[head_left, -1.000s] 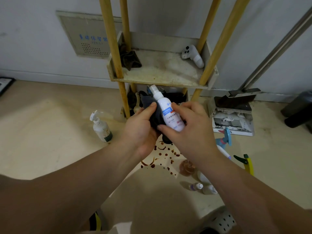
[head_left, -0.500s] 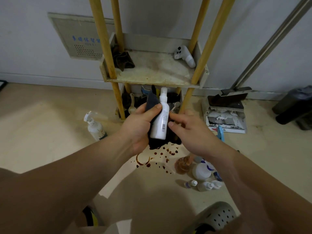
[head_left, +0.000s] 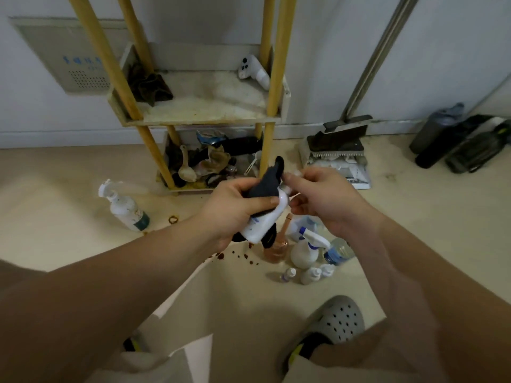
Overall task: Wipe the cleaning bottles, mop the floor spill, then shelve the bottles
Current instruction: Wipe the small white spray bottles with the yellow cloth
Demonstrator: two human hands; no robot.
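Surrounding the held bottle [head_left: 264,223]: spill [head_left: 220,255], bottles [head_left: 302,252], shelf [head_left: 199,122].

This is a utility corner where cleaning gear is kept. At 12 o'clock a stained shelf rack [head_left: 199,121] on yellow wooden posts stands against a white wall [head_left: 318,51], with a dark rag [head_left: 150,87] on its upper tier and jumbled cloths [head_left: 213,161] below. At 2 o'clock a broom [head_left: 336,142] and dustpan [head_left: 355,174] lean by the baseboard [head_left: 55,139]. A vented wall panel [head_left: 69,56] sits at 10 o'clock. A pump bottle [head_left: 125,210] at 9 o'clock and spray bottles [head_left: 304,250] at 5 o'clock stand on the beige floor [head_left: 55,194] near a brown spill [head_left: 243,255].
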